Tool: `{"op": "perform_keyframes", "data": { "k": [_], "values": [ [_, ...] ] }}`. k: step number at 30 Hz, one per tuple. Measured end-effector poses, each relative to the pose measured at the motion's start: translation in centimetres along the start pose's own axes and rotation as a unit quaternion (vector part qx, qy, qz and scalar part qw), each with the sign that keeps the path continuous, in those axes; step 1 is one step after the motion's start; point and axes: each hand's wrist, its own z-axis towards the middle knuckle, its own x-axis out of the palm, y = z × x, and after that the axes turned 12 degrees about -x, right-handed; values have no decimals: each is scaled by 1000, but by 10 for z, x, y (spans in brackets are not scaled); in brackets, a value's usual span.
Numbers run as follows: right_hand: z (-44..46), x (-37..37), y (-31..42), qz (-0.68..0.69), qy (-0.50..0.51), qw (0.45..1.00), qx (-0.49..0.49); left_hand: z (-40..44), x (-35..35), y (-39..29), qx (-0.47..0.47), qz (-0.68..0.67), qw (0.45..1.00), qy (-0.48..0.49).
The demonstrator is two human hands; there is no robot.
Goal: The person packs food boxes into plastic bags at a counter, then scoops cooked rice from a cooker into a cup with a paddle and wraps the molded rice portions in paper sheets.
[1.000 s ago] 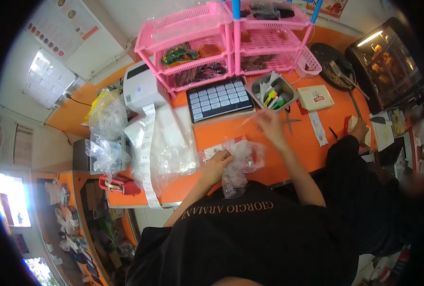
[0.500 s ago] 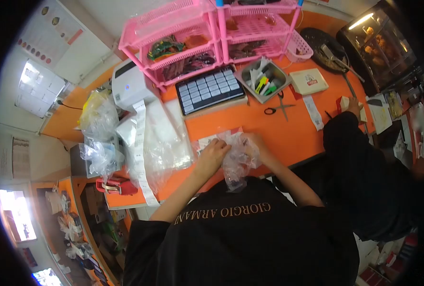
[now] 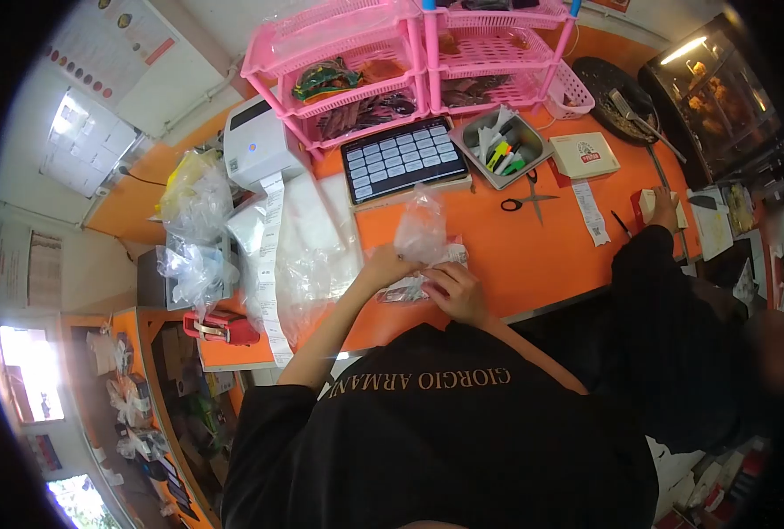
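A clear plastic bag [image 3: 421,227] stands puffed up over the counter, its gathered lower part between my two hands. My left hand [image 3: 383,267] is closed on the bag's left side, fingers bent inward. From the right, my right hand [image 3: 455,291] pinches at the same gathered plastic, its fingertips close to those of the left. Under and beside the hands lies a flat, shiny packet with printed paper [image 3: 407,289], partly covered by them; what it contains I cannot make out.
Left of my hands are a receipt strip [image 3: 271,264], clear bags [image 3: 321,256] and a label printer [image 3: 260,145]. Ahead are a tablet [image 3: 405,159], a metal tray of markers [image 3: 506,145] and scissors [image 3: 533,203]. A co-worker's hand [image 3: 663,210] touches a small box at right.
The plastic bag has gone from hanging toward my body to standing up beyond my hands. My left hand shifted slightly left, my right hand nearer to me. The view has turned a little.
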Motion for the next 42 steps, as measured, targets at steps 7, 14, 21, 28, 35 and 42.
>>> {"op": "perform_keyframes", "data": {
  "k": [7, 14, 21, 28, 35, 42],
  "values": [
    [-7, 7, -8, 0, 32, 998, -53, 23, 14, 42, -6, -81, 996, 38],
    [-18, 25, -31, 417, -193, 839, 291, 5, 30, 39, 24, -79, 993, -88],
    [-5, 27, -21, 335, -178, 875, 300, 4, 38, 49, -43, -213, 975, -44],
    [-3, 21, -11, 276, -94, 921, 259, -14, 31, 24, -86, -398, 913, 20],
    [-7, 18, -11, 306, -69, 907, 280, -21, 30, 25, -131, -341, 930, 31],
    [-2, 18, -10, 285, -94, 912, 280, -15, 38, 29, -132, -254, 958, -31]
  ]
}}
